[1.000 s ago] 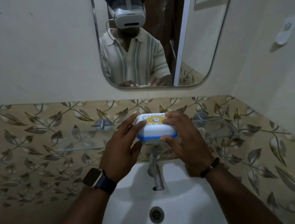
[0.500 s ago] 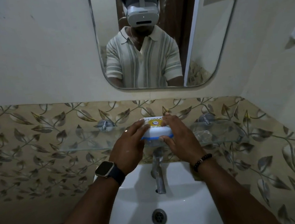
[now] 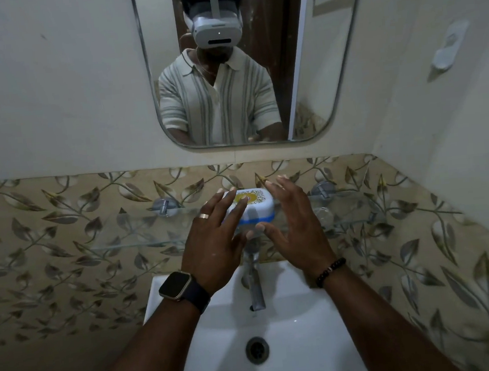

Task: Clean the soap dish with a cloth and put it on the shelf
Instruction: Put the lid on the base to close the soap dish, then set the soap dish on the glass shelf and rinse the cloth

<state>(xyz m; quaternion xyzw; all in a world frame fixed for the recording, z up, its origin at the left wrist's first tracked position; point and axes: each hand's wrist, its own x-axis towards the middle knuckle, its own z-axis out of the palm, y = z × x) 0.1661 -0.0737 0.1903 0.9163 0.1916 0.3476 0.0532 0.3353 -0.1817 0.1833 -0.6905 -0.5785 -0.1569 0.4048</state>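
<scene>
On the glass shelf (image 3: 129,231) above the tap, roughly midway between its two metal brackets, sits the soap dish (image 3: 254,206), a closed white box with a blue band round its base and a yellow and gold pattern on the lid. It stands flat on the glass and nothing lifts it. The left hand (image 3: 215,241) lies over its left side with straight fingers, one fingertip resting on the patterned lid, gripping nothing. The right hand (image 3: 295,225) is spread and relaxed just beside the dish's right end, its thumb near the front edge; whether it touches the plastic cannot be told. Both hands are therefore released, and the placing looks done or all but done. No cloth is in view. The dish looks like hard, smooth plastic: probably light and stiff, likely slick if damp, and free to slide on bare glass rather than tip. If it needs shifting, the sound hold would be across its two long sides at the blue band, thumb in front and fingers behind, so that lid and base are pinched together and the lid cannot lift away alone. The shelf is the fragile part, so any push should be gentle. The left wrist carries a watch (image 3: 176,286) and the finger a ring (image 3: 204,216); the right wrist wears a beaded bracelet (image 3: 330,271). Below hang the tap (image 3: 255,285) and the white basin (image 3: 295,343), and above is a mirror (image 3: 300,62) on the pale wall
</scene>
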